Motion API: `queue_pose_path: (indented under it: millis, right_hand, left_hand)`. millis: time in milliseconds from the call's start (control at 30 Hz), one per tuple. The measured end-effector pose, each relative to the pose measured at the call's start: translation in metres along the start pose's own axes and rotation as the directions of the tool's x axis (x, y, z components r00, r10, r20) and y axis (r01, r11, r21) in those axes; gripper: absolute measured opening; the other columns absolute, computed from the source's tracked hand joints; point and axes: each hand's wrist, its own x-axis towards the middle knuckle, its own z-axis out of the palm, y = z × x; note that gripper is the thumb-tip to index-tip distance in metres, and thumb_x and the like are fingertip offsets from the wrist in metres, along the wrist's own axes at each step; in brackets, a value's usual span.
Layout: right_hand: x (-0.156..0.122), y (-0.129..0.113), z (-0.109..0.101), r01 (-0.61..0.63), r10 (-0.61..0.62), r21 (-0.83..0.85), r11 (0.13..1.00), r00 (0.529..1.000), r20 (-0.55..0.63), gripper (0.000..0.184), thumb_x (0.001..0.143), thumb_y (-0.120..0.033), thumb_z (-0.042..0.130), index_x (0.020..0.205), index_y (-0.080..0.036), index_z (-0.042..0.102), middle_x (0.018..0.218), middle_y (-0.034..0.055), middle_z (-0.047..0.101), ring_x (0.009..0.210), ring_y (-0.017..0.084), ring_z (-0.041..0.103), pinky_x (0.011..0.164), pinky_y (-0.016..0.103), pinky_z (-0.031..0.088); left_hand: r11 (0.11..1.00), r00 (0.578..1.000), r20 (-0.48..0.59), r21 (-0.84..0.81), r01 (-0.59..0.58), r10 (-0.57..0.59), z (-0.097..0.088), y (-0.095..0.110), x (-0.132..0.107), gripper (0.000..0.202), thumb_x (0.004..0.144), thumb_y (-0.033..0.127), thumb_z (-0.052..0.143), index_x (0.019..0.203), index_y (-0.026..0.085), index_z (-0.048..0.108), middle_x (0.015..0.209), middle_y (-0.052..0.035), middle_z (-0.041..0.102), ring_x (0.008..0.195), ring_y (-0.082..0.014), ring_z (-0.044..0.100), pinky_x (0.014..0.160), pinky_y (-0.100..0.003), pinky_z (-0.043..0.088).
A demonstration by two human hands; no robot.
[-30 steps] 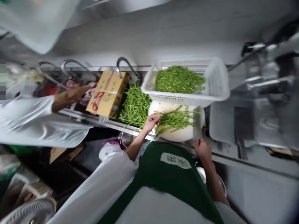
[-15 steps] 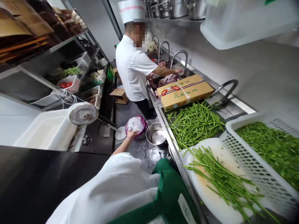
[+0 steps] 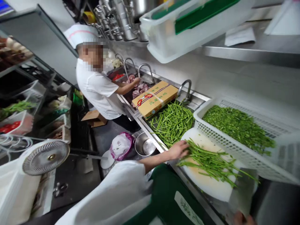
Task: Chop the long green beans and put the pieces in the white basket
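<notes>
My left hand [image 3: 179, 150] rests at the near end of a bunch of long green stems [image 3: 208, 161], its fingers curled over them. The stems lie on a round white cutting board [image 3: 219, 190] with pale brown stains. At the lower right edge, my right hand [image 3: 243, 218] is partly cut off by the frame. It grips a cleaver [image 3: 243, 190], whose broad blade stands by the far ends of the stems, slightly blurred. Behind the board, a heap of similar green stems [image 3: 174, 122] lies in the sink.
A white perforated basket [image 3: 225, 140] of chopped greens [image 3: 234, 125] stands beyond the board. A cardboard box [image 3: 156, 98] with red-handled scissors [image 3: 144, 99] sits across the sink. A co-worker [image 3: 96, 84] handles meat at the far sink. A steel pot [image 3: 144, 145] and bagged bin [image 3: 121, 146] are below.
My left hand has moved from above the bagged bin to the stems on the board. The cleaver and my right hand have come into view. The view has turned right.
</notes>
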Motion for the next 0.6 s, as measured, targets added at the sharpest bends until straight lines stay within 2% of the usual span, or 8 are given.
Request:
queue_pose_path:
  millis: [33, 67, 100, 167, 233, 367, 467, 600]
  right_hand:
    - [-0.009, -0.004, -0.002, -0.012, 0.012, 0.001, 1.0, 1.0, 0.012, 0.035, 0.087, -0.048, 0.034, 0.094, -0.051, 0.068, 0.054, 0.0107, 0.05, 0.058, 0.032, 0.068, 0.06, 0.047, 0.046]
    - [-0.02, -0.012, -0.007, -0.04, 0.04, -0.026, 0.999, 0.999, -0.003, 0.041, 0.09, -0.045, 0.028, 0.094, -0.045, 0.069, 0.059, 0.0134, 0.057, 0.064, 0.032, 0.07, 0.064, 0.047, 0.049]
    - [-0.032, -0.022, -0.012, -0.047, 0.048, -0.053, 0.997, 0.999, 0.006, 0.045, 0.093, -0.039, 0.026, 0.096, -0.036, 0.071, 0.067, 0.0166, 0.064, 0.072, 0.032, 0.072, 0.07, 0.047, 0.051]
    - [-0.046, -0.044, -0.021, -0.025, 0.031, -0.096, 0.995, 0.998, 0.063, 0.046, 0.096, -0.028, 0.028, 0.103, -0.019, 0.072, 0.084, 0.0218, 0.072, 0.084, 0.031, 0.074, 0.078, 0.043, 0.052]
    - [-0.047, -0.06, -0.027, -0.042, 0.052, -0.111, 0.993, 0.995, 0.09, 0.044, 0.099, -0.025, 0.03, 0.113, -0.01, 0.069, 0.09, 0.0221, 0.074, 0.089, 0.03, 0.074, 0.081, 0.039, 0.051]
    - [-0.041, -0.058, -0.03, -0.102, 0.109, -0.063, 0.993, 0.988, 0.11, 0.039, 0.103, -0.027, 0.034, 0.121, -0.008, 0.064, 0.098, 0.0208, 0.075, 0.093, 0.029, 0.073, 0.083, 0.035, 0.049]
    - [-0.04, -0.047, -0.029, -0.154, 0.16, -0.062, 0.986, 0.983, 0.093, 0.04, 0.105, -0.029, 0.032, 0.122, -0.009, 0.062, 0.099, 0.0201, 0.074, 0.094, 0.028, 0.073, 0.084, 0.035, 0.048]
    - [-0.036, -0.049, -0.028, -0.128, 0.136, -0.065, 0.99, 0.983, 0.123, 0.039, 0.106, -0.028, 0.031, 0.124, -0.009, 0.06, 0.099, 0.0192, 0.074, 0.093, 0.027, 0.072, 0.083, 0.033, 0.046]
  left_hand:
    - [0.983, 0.984, 0.056, 0.07, -0.17, 0.167, 0.013, 0.018, 0.017, 0.06, 0.094, 0.051, 0.057, 0.148, 0.027, 0.053, 0.152, -0.0144, 0.051, 0.144, -0.0248, 0.045, 0.116, -0.033, 0.044]
    - [0.956, 0.965, 0.105, 0.149, -0.253, 0.239, 0.024, 0.032, 0.03, 0.08, 0.089, 0.062, 0.061, 0.155, 0.02, 0.044, 0.16, -0.0186, 0.038, 0.153, -0.0307, 0.03, 0.123, -0.04, 0.034]
    - [0.932, 0.953, 0.169, 0.225, -0.286, 0.252, 0.032, 0.044, 0.04, 0.099, 0.083, 0.068, 0.065, 0.16, 0.014, 0.035, 0.165, -0.0216, 0.027, 0.156, -0.0369, 0.017, 0.127, -0.049, 0.025]
    - [0.899, 0.93, 0.309, 0.32, -0.299, 0.2, 0.046, 0.057, 0.058, 0.12, 0.073, 0.074, 0.071, 0.163, 0.011, 0.024, 0.167, -0.0237, 0.02, 0.154, -0.0485, 0.011, 0.123, -0.067, 0.015]
    - [0.875, 0.911, 0.37, 0.36, -0.322, 0.183, 0.055, 0.059, 0.079, 0.129, 0.069, 0.076, 0.073, 0.165, 0.012, 0.015, 0.164, -0.0245, 0.026, 0.151, -0.0518, 0.018, 0.121, -0.07, 0.014]
    - [0.838, 0.85, 0.488, 0.366, -0.404, 0.197, 0.059, 0.058, 0.113, 0.116, 0.08, 0.062, 0.072, 0.165, 0.013, 0.009, 0.15, -0.0237, 0.047, 0.135, -0.0439, 0.045, 0.116, -0.068, 0.023]
    - [0.811, 0.807, 0.549, 0.359, -0.462, 0.216, 0.057, 0.061, 0.121, 0.108, 0.085, 0.055, 0.07, 0.165, 0.014, 0.01, 0.146, -0.0222, 0.049, 0.13, -0.0401, 0.049, 0.114, -0.064, 0.029]
    - [0.802, 0.796, 0.549, 0.341, -0.491, 0.255, 0.056, 0.068, 0.122, 0.106, 0.087, 0.055, 0.068, 0.165, 0.016, 0.008, 0.146, -0.0202, 0.048, 0.129, -0.0377, 0.049, 0.116, -0.06, 0.027]
